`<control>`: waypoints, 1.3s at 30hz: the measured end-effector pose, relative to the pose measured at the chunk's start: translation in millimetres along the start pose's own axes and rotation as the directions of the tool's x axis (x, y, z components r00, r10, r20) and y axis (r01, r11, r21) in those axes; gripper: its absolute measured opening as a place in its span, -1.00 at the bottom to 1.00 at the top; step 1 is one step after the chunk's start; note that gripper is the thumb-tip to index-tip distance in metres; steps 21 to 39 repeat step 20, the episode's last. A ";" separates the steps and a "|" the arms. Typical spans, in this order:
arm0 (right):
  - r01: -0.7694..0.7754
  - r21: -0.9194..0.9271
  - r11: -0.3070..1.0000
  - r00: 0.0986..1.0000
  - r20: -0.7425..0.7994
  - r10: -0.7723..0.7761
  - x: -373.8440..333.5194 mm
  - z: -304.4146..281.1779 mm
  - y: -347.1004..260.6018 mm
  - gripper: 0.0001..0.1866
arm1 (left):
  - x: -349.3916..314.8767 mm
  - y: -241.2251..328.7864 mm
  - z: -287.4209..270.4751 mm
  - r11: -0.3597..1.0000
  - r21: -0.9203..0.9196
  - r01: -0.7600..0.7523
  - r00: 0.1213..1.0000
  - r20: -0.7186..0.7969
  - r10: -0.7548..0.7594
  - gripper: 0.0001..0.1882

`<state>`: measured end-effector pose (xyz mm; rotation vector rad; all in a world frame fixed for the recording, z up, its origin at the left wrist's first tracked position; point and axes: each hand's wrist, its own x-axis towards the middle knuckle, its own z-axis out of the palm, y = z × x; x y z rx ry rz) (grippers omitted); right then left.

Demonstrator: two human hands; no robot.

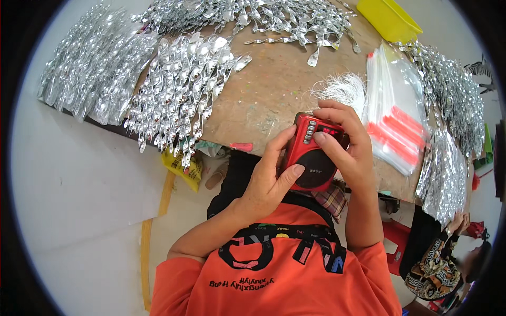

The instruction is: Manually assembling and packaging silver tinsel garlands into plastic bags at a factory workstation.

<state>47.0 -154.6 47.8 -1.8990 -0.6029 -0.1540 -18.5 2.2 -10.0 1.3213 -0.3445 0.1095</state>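
Observation:
A small red portable radio (321, 160) with a round black speaker, a column of silver buttons and a lit red display is between my hands at the table's near edge. My left hand (270, 178) grips its left side, the thumb lying at the edge of the speaker. Around the right side and top curls my right hand (349, 145), its thumb resting beside the buttons and display. The radio's right edge is partly hidden by those fingers.
Silver twisted metallic strands (182, 84) lie in bunches on the brown table (258, 95) and hang over its edges. White strings (342, 89), clear plastic bags (395, 116) and a yellow basin (390, 20) are on it too. Another person (437, 263) sits at the lower right.

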 end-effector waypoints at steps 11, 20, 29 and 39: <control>-0.052 0.040 0.998 0.999 0.010 0.052 2.5 0.5 1.4 -0.76 | 1.7 1.7 0.7 0.999 -0.009 0.048 0.999 -0.015 -0.048 -0.42; -0.026 -0.001 1.000 1.000 0.017 0.026 1.7 1.6 1.8 -0.75 | -2.4 -5.0 -0.9 0.999 0.038 0.028 0.999 -0.026 -0.027 -0.38; -0.026 -0.001 1.000 1.000 0.017 0.026 1.7 1.6 1.8 -0.75 | -2.4 -5.0 -0.9 0.999 0.038 0.028 0.999 -0.026 -0.027 -0.38; -0.026 -0.001 1.000 1.000 0.017 0.026 1.7 1.6 1.8 -0.75 | -2.4 -5.0 -0.9 0.999 0.038 0.028 0.999 -0.026 -0.027 -0.38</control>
